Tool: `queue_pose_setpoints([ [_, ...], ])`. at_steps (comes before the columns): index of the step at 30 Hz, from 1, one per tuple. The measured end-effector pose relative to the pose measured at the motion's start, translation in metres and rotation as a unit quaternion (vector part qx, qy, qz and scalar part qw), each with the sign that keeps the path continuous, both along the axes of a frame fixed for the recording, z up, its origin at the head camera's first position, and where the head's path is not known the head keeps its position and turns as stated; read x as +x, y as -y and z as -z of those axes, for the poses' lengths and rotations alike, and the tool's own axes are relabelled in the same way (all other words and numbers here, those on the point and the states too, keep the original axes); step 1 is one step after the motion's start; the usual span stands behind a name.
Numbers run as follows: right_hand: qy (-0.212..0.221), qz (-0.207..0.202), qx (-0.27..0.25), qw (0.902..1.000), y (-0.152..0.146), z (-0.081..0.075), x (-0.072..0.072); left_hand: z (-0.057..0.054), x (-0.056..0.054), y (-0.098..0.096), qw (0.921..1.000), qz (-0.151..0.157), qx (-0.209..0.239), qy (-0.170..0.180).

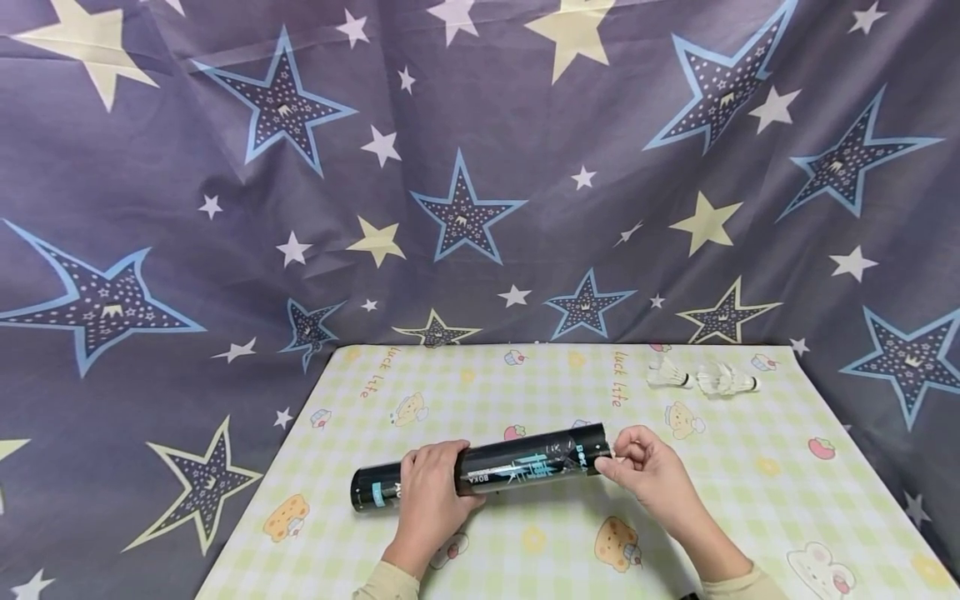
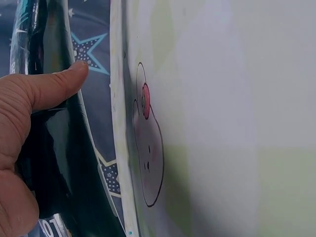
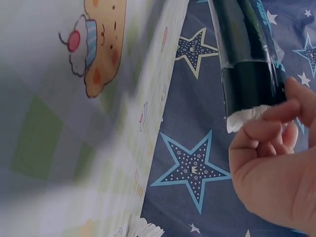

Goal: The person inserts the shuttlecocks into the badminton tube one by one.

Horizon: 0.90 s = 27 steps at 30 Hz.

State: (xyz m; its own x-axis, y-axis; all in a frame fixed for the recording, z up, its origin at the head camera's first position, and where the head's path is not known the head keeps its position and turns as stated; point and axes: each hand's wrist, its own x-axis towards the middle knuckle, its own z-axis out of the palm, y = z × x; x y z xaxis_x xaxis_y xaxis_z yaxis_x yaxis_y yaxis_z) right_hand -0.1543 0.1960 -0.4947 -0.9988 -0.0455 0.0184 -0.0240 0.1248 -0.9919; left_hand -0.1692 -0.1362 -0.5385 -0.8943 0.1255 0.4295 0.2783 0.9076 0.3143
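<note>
tube [image 1: 525, 462]: black, teal | cloth [image 1: 547, 387]: green-white check | curtain [image 1: 517, 117]: purple-grey, starred

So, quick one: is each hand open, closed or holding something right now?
Left hand: closed around the black tube.
Right hand: fingers curled at the tube's end, apparently pinching the white shuttlecock poking out.

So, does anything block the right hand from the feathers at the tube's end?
Nothing visible does: the right hand is up against the white feathers poking from the black tube. The loose shuttlecocks lie farther back, out of the way.
</note>
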Motion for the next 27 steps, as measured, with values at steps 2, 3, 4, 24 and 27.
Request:
queue_pose_setpoints([
  [2,0.004,0.019,0.006,0.9998,0.0017,0.0008,-0.0001,0.0005,-0.0001,0.0002,1.0,0.001,-0.001,-0.002],
  [3,0.006,0.025,0.01,0.9996,0.0023,0.0012,0.0,0.0008,-0.0001,0.0003,1.0,0.002,-0.002,-0.003],
  [4,0.008,0.03,0.014,0.9994,0.0029,0.0015,0.0003,0.0011,0.0,0.0005,1.0,0.002,-0.003,-0.004],
  [24,0.031,-0.064,-0.019,0.9973,0.0038,-0.0009,0.0052,-0.0009,0.0043,-0.0009,1.0,0.003,0.003,-0.002],
  [27,0.039,-0.065,-0.015,0.997,0.0034,-0.0014,0.0054,-0.001,0.005,-0.0004,1.0,0.004,0.004,0.0],
])
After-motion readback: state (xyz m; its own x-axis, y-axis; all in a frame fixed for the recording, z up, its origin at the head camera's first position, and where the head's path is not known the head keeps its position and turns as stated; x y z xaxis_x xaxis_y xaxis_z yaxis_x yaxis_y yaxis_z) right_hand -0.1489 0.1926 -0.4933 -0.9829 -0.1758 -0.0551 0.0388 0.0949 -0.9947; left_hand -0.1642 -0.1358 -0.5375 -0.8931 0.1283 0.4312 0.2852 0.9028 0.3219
